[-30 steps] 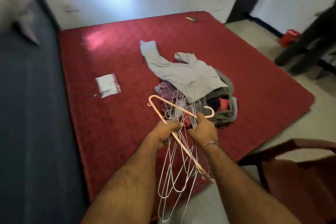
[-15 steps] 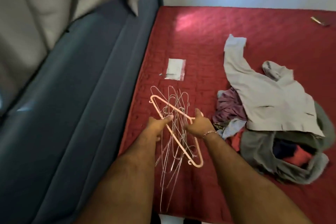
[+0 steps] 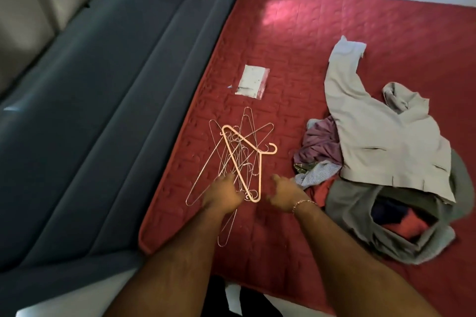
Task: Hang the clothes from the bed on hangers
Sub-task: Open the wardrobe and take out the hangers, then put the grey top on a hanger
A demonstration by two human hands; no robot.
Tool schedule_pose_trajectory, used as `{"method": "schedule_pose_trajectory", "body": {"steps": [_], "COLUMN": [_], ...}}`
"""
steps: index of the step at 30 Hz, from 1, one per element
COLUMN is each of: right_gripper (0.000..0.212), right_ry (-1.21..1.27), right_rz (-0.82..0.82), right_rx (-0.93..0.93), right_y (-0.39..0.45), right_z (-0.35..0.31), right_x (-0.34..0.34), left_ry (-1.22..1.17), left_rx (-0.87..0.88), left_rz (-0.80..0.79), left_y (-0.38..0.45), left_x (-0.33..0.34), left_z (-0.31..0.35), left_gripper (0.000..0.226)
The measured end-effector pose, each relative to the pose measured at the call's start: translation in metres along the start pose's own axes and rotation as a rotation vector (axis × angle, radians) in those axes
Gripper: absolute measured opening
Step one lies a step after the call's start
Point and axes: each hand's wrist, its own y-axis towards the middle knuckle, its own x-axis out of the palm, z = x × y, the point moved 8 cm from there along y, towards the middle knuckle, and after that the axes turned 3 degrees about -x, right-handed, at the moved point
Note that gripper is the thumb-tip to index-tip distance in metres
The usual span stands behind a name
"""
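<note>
Both hands have let go of the hangers (image 3: 238, 159), which now lie spread on the red bed (image 3: 296, 41) beside the clothes (image 3: 381, 162). Left hand (image 3: 222, 194) hovers loosely open over their lower ends; right hand (image 3: 282, 194) hangs relaxed and empty just beside them.

Hangers let go: wire hangers (image 3: 233, 159) and pink plastic hanger (image 3: 244, 162), half a second ago gripped in the air by both hands, now lying in a loose heap on the red bed cover (image 3: 296, 41). Left hand (image 3: 223, 194) now over the heap's near end, contact unclear; right hand (image 3: 283, 194) drawn clear, fingers relaxed, holding nothing.
</note>
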Motion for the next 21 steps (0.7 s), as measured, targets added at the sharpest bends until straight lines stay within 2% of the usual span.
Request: {"method": "schedule_pose_trajectory", "body": {"steps": [4, 8, 11, 15, 18, 21], "right_gripper": [0.068, 0.078, 0.086, 0.073, 0.077, 0.070], "right_ry": [0.012, 0.047, 0.046, 0.023, 0.057, 0.115], "right_rz": [-0.039, -0.007, 0.011, 0.016, 0.062, 0.125], "right_rx": [0.001, 0.013, 0.058, 0.210, 0.291, 0.328], "right_y": [-0.009, -0.029, -0.051, -0.086, -0.106, -0.109], "right_z": [0.012, 0.029, 0.059, 0.116, 0.157, 0.199], "right_x": [0.015, 0.010, 0.007, -0.006, -0.024, -0.042], "left_ry": [-0.042, -0.024, -0.065, -0.103, -0.235, -0.508], "left_rx": [0.127, 0.229, 0.242, 0.283, 0.264, 0.135], "left_rz": [-0.024, -0.093, -0.095, -0.146, -0.210, -0.298], "left_y": [-0.005, 0.004, 0.014, 0.010, 0.000, -0.005], "left_x": [0.015, 0.021, 0.025, 0.045, 0.064, 0.077], "left_z": [0.010, 0.023, 0.041, 0.086, 0.133, 0.183], "left_gripper": [0.068, 0.072, 0.070, 0.069, 0.060, 0.046]}}
